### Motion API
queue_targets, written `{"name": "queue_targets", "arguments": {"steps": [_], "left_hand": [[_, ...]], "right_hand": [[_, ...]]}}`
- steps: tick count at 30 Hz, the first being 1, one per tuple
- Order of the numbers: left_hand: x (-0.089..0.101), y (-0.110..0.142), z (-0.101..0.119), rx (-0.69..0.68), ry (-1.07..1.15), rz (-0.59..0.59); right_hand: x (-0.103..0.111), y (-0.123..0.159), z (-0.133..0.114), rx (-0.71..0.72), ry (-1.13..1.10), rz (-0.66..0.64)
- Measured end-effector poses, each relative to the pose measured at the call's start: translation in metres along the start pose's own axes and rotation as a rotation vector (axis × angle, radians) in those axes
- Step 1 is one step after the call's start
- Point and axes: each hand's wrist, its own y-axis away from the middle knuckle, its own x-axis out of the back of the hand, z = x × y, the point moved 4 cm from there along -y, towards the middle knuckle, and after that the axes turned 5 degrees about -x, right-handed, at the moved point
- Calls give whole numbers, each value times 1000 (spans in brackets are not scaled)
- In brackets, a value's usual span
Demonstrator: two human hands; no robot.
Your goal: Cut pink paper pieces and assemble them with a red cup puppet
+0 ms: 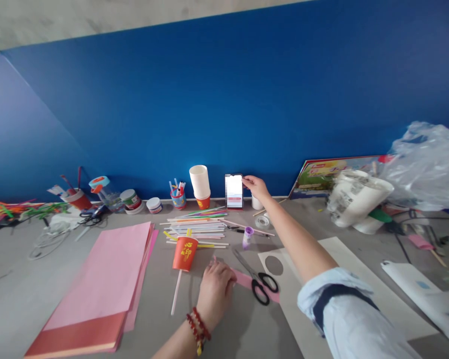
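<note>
My left hand point(217, 284), with red bead bracelets on the wrist, rests on the table with its fingers curled. A bit of pink shows at its fingertips, but what it holds is mostly hidden. Beside it lies a pink paper strip point(243, 280), partly under black-handled scissors point(260, 286). My right hand point(257, 188) reaches forward, its fingers closed at the upper right edge of a lit phone point(234, 192) leaning against the blue wall. Left of my left hand is a red paper cup point(184, 254) with a pale straw sticking out toward me.
Coloured straws point(198, 227), a purple-capped glue stick point(248, 237) and a tape roll point(262, 221) lie ahead. Pink paper sheets point(105, 274) are stacked left; a white sheet point(307, 299) with a round hole lies right. Stacked cups point(200, 182) stand by the wall point(224, 99).
</note>
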Motion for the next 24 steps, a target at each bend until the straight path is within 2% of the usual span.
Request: {"name": "queue_targets", "arguments": {"steps": [5, 9, 15, 18, 21, 23, 24], "left_hand": [[-2, 0, 0, -5, -8, -13], [-1, -1, -4, -9, 52, 2], [15, -5, -8, 15, 277, 162], [29, -5, -9, 16, 412, 298], [41, -5, -7, 58, 579, 425], [45, -6, -2, 139, 768, 438], [45, -7, 2, 185, 908, 401]], "right_hand": [[8, 8, -15, -2, -125, 22], [24, 16, -35, 10, -214, 57], [64, 40, -67, 21, -295, 150], [88, 70, -83, 14, -314, 183], [107, 114, -99, -29, -363, 205], [108, 149, -109, -74, -392, 189], [104, 167, -112, -107, -416, 177]]}}
